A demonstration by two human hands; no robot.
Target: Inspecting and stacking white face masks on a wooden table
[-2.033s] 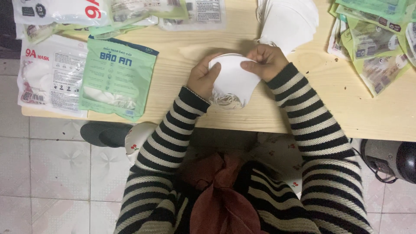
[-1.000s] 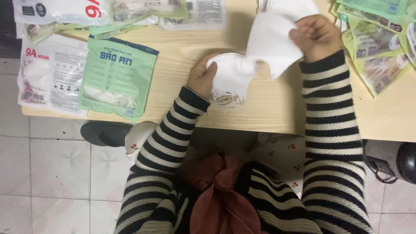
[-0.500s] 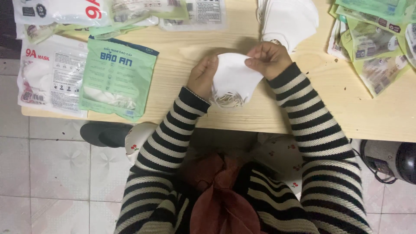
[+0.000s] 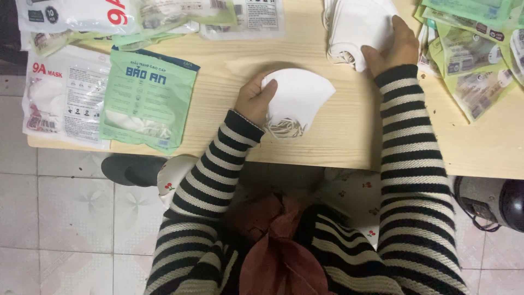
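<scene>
One folded mask points right, lengthwise across.

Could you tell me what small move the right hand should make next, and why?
Probably lift one white mask off the far pile and bring it to the small stack near the table edge. The right hand rests on that pile's near side, while the left hand pins the stack flat on the wooden table, its ear loops trailing out underneath, seemingly ready for another.
</scene>
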